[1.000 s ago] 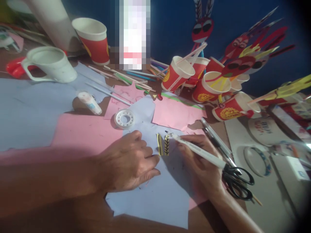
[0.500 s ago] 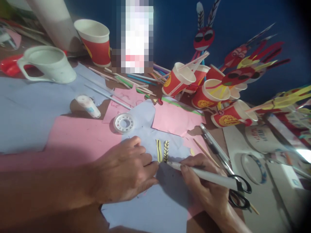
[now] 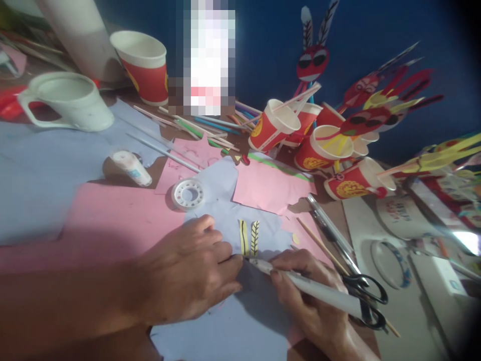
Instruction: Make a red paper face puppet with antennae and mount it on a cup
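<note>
Two narrow yellow paper strips lie upright on the blue paper (image 3: 263,301). The left yellow paper strip (image 3: 244,238) bears one dark line down its length; the right strip (image 3: 255,238) has a feather-like pattern of dark strokes. My left hand (image 3: 199,271) rests on the sheet with its fingers curled, a fingertip at the lower end of the left strip. Between the fingers of my right hand (image 3: 311,291) is a white marker pen (image 3: 319,291). Its dark tip touches down at the base of the left strip, close to my left fingertip.
Scissors (image 3: 370,303), a clear pen (image 3: 330,228) and a wooden stick (image 3: 315,233) lie to the right. A tape roll (image 3: 175,193), glue bottle (image 3: 131,168) and mug (image 3: 67,100) are leftward. Red paper cups (image 3: 272,125) with paper puppets (image 3: 312,62) stand behind.
The marker tip has moved left from the base of the patterned strip to the base of the single-line strip. My left hand stays by the strips; the whole view has shifted slightly.
</note>
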A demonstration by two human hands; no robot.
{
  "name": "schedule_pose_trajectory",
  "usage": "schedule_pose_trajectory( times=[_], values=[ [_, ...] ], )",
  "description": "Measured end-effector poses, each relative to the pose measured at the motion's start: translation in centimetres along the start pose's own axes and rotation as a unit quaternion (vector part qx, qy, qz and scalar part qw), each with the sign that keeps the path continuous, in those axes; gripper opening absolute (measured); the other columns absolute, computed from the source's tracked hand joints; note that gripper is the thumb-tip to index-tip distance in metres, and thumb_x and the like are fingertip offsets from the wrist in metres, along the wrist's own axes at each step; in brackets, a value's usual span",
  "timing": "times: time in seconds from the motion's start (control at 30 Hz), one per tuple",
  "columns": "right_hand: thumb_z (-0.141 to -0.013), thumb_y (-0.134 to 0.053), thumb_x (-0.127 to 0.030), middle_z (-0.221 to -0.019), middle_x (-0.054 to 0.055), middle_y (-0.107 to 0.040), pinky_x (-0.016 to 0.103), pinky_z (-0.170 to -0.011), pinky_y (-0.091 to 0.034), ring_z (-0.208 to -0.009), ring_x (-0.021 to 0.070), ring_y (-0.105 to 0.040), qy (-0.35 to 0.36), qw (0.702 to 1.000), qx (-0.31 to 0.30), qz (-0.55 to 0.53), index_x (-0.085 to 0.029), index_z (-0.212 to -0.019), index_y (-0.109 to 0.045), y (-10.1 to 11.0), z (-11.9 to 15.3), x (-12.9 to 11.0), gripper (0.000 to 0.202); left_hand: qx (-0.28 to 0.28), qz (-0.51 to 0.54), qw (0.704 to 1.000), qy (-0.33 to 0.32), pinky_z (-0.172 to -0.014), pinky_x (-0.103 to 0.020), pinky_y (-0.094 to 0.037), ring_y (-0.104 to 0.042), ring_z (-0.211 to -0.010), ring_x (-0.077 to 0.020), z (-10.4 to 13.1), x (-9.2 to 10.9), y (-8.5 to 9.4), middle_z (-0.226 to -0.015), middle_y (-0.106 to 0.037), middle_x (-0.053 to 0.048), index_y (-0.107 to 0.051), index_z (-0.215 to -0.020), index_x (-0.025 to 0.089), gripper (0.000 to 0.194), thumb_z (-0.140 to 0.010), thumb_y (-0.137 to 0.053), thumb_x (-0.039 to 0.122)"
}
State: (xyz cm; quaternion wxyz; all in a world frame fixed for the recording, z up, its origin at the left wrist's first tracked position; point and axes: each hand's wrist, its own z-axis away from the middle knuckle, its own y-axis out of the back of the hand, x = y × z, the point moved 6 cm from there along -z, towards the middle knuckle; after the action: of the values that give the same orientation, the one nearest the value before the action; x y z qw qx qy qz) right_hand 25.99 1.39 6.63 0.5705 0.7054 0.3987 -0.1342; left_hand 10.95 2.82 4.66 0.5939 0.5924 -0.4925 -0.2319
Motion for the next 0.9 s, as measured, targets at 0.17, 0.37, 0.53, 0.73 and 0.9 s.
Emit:
schedule_pose_trajectory(
  times=[0.17, 0.37, 0.53, 0.73, 0.9],
  values=[
    [-0.084, -0.047, -0.014, -0.075, 0.001, -0.070, 0.026, -0.060, -0.054, -0.064, 0.0150, -0.067, 0.075, 0.997, -0.024, 0.024, -0.022, -0.097, -0.057, 0.6, 0.7, -0.8, 0.017, 0.005, 0.022, 1.000, 0.006, -0.069, -0.037, -0.026, -0.044, -0.061, -0.0172, 0.2, 0.0, -0.1, -0.070, -0.055, 0.002, -0.055, -0.082, 0.019, 0.024, -0.098, -0.040, 0.031],
    [-0.082, -0.059, -0.016, -0.064, -0.003, -0.068, 0.021, -0.052, -0.052, -0.053, 0.0116, -0.065, 0.005, 0.999, 0.019, 0.039, -0.023, -0.086, -0.056, 0.8, 0.4, 0.5, 0.008, 0.017, 0.013, 1.000, 0.004, -0.069, -0.037, -0.026, -0.044, -0.060, -0.0168, 0.0, -0.1, 0.0, -0.069, -0.054, 0.002, -0.056, -0.083, 0.019, 0.021, -0.097, -0.043, 0.028],
    [-0.081, -0.059, -0.016, -0.060, -0.005, -0.066, 0.016, -0.048, -0.051, -0.047, 0.0082, -0.063, -0.017, 0.999, 0.012, 0.027, -0.021, -0.079, -0.055, -0.1, 0.2, 0.7, 0.007, 0.016, 0.024, 1.000, 0.009, -0.070, -0.037, -0.027, -0.047, -0.063, -0.0176, 0.0, -0.2, -0.1, -0.070, -0.055, 0.002, -0.056, -0.085, 0.019, 0.021, -0.097, -0.044, 0.030],
    [-0.082, -0.059, -0.018, -0.061, -0.004, -0.067, 0.016, -0.049, -0.052, -0.051, 0.0096, -0.065, -0.036, 0.999, 0.009, 0.033, -0.022, -0.079, -0.056, -0.3, 0.2, 0.9, 0.005, 0.010, 0.023, 1.000, 0.013, -0.070, -0.038, -0.027, -0.047, -0.062, -0.0175, 0.1, -0.1, -0.1, -0.070, -0.056, 0.002, -0.057, -0.085, 0.018, 0.023, -0.098, -0.042, 0.030],
    [-0.081, -0.058, -0.016, -0.059, -0.005, -0.065, 0.016, -0.045, -0.049, -0.046, 0.0085, -0.062, -0.038, 0.999, 0.008, 0.025, -0.021, -0.078, -0.055, -0.5, 0.0, 0.9, 0.007, 0.014, 0.018, 1.000, 0.006, -0.070, -0.037, -0.027, -0.048, -0.062, -0.0172, 0.1, -0.1, 0.0, -0.069, -0.056, 0.002, -0.058, -0.084, 0.019, 0.022, -0.097, -0.044, 0.030]
  ],
)
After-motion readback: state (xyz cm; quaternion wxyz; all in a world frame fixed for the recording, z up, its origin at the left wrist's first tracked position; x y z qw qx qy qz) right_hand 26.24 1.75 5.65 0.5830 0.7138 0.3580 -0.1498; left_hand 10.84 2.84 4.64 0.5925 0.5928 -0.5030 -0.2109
